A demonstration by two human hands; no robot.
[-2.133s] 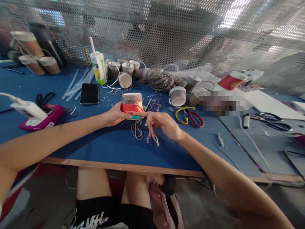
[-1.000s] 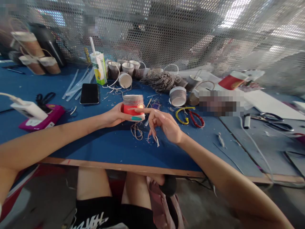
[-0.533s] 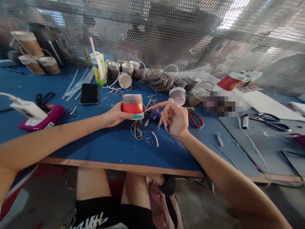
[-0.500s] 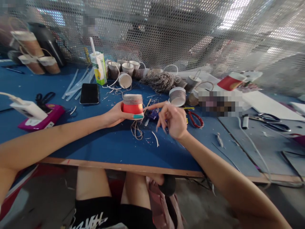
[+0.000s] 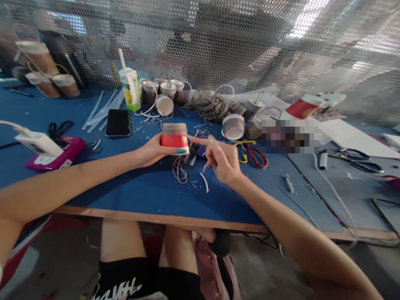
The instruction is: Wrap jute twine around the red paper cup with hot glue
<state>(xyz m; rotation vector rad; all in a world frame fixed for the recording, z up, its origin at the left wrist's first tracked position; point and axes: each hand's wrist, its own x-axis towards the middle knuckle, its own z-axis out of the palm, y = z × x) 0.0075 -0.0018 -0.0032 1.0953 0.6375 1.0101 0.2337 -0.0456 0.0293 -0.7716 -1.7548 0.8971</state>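
Observation:
A red paper cup [image 5: 172, 141] with grey cord wound around its upper part is held by my left hand [image 5: 153, 151], its fingers wrapped round the cup and the thumb across the front. My right hand [image 5: 220, 160] is to the right of the cup. Its index finger is stretched out and the tip reaches the cup's right side near the cord; the other fingers are partly curled, and no object shows in them. A loose loop of grey cord [image 5: 179, 173] hangs or lies just below the cup.
Cord-wrapped cups [image 5: 233, 127] and a heap of grey cord [image 5: 212, 108] stand behind. A phone [image 5: 117, 123], drink carton [image 5: 130, 89] and purple power strip [image 5: 73, 148] are left. Red-handled pliers [image 5: 258, 157] and black scissors [image 5: 353, 154] lie right.
My right hand has moved slightly left, its index fingertip now at the cup's side. The left hand and the cup have stayed nearly in place.

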